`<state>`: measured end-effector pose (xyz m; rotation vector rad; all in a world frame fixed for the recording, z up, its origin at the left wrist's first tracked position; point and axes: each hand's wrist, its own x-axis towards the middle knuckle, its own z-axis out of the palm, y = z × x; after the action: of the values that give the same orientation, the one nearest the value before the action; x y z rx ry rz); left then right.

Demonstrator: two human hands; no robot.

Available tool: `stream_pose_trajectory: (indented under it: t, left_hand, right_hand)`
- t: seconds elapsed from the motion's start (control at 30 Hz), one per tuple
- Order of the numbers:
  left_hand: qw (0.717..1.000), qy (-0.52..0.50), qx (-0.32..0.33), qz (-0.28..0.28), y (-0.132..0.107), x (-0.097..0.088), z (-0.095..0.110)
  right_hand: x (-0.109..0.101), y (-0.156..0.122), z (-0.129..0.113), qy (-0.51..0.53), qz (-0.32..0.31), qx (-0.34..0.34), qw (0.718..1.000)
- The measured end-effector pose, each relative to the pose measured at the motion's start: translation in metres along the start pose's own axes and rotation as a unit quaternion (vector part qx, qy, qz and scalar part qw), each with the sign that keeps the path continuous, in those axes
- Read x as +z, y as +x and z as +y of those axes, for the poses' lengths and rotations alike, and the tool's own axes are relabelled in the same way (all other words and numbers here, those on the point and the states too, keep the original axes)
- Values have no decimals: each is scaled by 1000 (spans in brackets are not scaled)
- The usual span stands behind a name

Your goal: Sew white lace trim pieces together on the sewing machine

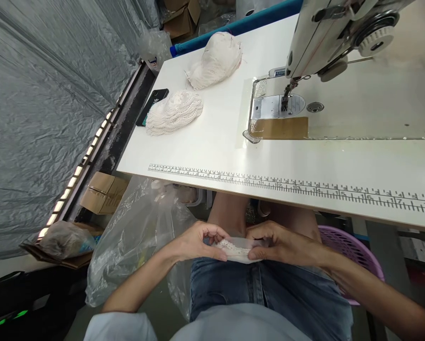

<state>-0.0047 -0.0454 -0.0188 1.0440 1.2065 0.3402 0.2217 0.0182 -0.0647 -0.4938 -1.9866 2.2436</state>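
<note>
The left hand [198, 241] sits over the lap, below the worktop [234, 156] edge, its fingers [217, 234] curled and pinched on the left end of a small white lace piece [235, 250]. The piece lies flat across the denim shorts [269, 293], its long axis running from 9 to 3 o'clock between both hands. The right hand [283, 244] closes on the other end, fingers bent over it. Both hands are equally near. The sewing machine [326, 38] stands at 1 o'clock, two lace stacks [173, 113] at 11 o'clock.
</note>
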Motion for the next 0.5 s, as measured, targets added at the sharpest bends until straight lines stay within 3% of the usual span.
stream_pose_trajectory:
  t: [0.2,0.5]
  left_hand:
    - [999,-43,-7,5,2,4,-7]
    - [997,-64,-26,24,1,14,1]
  right_hand:
    - [1,-4,-1,-47,13,-15,999]
    - [4,-3,3,-68,41,1,997]
